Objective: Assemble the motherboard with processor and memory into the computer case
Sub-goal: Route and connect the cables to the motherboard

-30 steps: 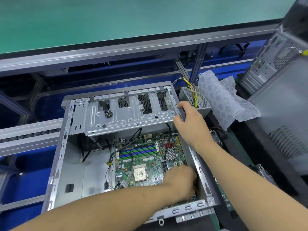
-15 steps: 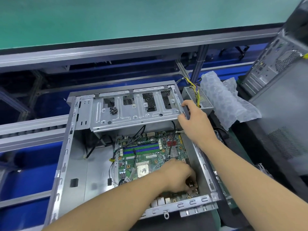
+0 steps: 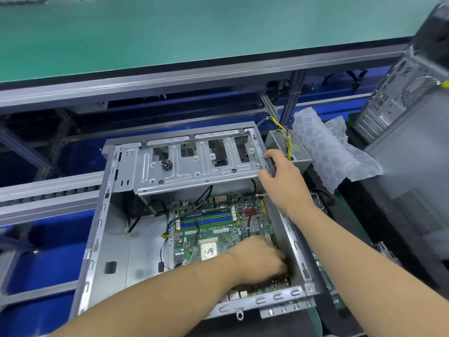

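Note:
The open grey computer case (image 3: 97,239) lies on its side in front of me. A green motherboard (image 3: 213,229) with blue and green memory slots and a bare processor (image 3: 208,250) lies flat inside it. My left hand (image 3: 260,261) reaches down onto the board's near right corner, fingers curled; what they hold is hidden. My right hand (image 3: 284,181) grips the case's right wall where it meets the drive cage (image 3: 194,166). A small heap of black screws (image 3: 167,164) sits on the cage.
A power supply (image 3: 289,149) with yellow wires stands just right of the case, next to bubble wrap (image 3: 328,152). Another computer case (image 3: 408,98) stands upright at far right. Loose black cables hang inside the case. A green conveyor runs behind.
My left hand has shifted slightly toward the board's near right corner. My right hand stays on the case wall. The view has drifted a little.

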The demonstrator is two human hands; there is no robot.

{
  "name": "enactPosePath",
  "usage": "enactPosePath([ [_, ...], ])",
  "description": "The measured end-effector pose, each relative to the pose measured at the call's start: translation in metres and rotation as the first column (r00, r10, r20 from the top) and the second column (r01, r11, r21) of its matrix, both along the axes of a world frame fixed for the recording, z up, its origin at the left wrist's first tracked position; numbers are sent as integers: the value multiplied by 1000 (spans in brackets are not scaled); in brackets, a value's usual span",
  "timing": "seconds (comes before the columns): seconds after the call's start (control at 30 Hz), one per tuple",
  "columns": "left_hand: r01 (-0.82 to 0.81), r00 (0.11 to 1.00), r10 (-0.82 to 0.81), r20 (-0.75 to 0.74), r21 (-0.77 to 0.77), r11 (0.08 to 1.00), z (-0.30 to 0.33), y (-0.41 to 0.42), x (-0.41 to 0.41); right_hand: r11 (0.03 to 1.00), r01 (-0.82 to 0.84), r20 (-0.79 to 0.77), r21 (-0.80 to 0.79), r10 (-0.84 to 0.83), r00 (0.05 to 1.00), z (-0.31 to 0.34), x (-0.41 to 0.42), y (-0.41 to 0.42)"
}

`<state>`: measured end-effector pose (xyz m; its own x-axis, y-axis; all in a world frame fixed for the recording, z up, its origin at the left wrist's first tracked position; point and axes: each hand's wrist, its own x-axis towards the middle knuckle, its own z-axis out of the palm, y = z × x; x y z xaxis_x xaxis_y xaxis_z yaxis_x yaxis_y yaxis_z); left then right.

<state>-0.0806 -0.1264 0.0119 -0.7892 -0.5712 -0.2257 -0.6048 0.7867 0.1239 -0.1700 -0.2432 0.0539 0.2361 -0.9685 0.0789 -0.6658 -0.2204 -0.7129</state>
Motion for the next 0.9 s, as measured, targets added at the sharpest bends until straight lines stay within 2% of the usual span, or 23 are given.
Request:
enactPosePath([
  [0.13, -48, 999, 48, -8, 25, 999, 0, 0, -1, 1000, 2, 13, -8, -2, 1000, -2, 0, -1],
  [0.23, -104, 995, 105, 3, 118, 988, 3, -1, -1, 1000, -6, 2, -15, 6, 1000, -2, 0, -1],
  [0.33, -106, 994, 97, 58, 181, 978, 8, -1, -3, 1000, -5, -13, -18, 5, 1000, -3, 0, -1],
  [0.5, -79, 988, 50, 148, 200, 977, 15, 0, -10, 1000, 1, -44, -24, -2, 999, -2, 1, 0],
  [0.7, -23, 987, 0, 159, 143, 989, 15, -3, -10, 1000, -2, -74, -24, 0, 997, 1, 1, -1],
  [0.9, 108, 977, -103, 189, -16, 994, 12, 4, -8, 1000, 2, -70, -19, -3, 998, 0, 1, 0],
])
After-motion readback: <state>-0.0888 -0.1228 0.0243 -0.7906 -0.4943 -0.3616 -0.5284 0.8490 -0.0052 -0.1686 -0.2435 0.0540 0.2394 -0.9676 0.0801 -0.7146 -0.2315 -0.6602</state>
